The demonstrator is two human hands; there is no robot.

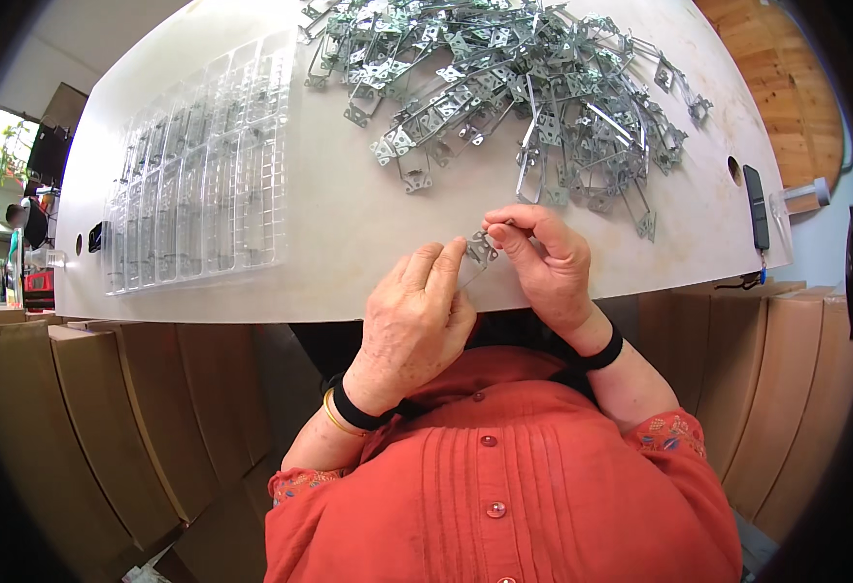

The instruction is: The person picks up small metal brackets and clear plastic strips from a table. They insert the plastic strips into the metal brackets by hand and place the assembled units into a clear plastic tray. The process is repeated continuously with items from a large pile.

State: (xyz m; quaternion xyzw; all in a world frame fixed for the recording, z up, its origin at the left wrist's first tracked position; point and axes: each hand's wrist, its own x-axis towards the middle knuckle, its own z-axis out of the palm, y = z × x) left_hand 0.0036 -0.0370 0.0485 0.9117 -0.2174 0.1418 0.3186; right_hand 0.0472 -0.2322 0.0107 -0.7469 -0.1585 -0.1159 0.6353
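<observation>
Between my two hands, just over the table's near edge, is a small metal bracket (482, 250) with holes punched in its plate. My right hand (553, 262) pinches its upper end between thumb and forefinger. My left hand (414, 309) has its fingers bent close together at the bracket's left side, and part of the piece is hidden behind them. Beyond my hands a large tangled pile of similar metal brackets with thin arms (543, 97) spreads over the far middle of the table.
To the left lies a clear plastic tray (273, 219) with long compartments holding small metal pieces. A dark phone-like device (757, 209) rests at the white table's (339, 243) right edge, near a round hole. Cardboard boxes (116, 418) stand below on both sides.
</observation>
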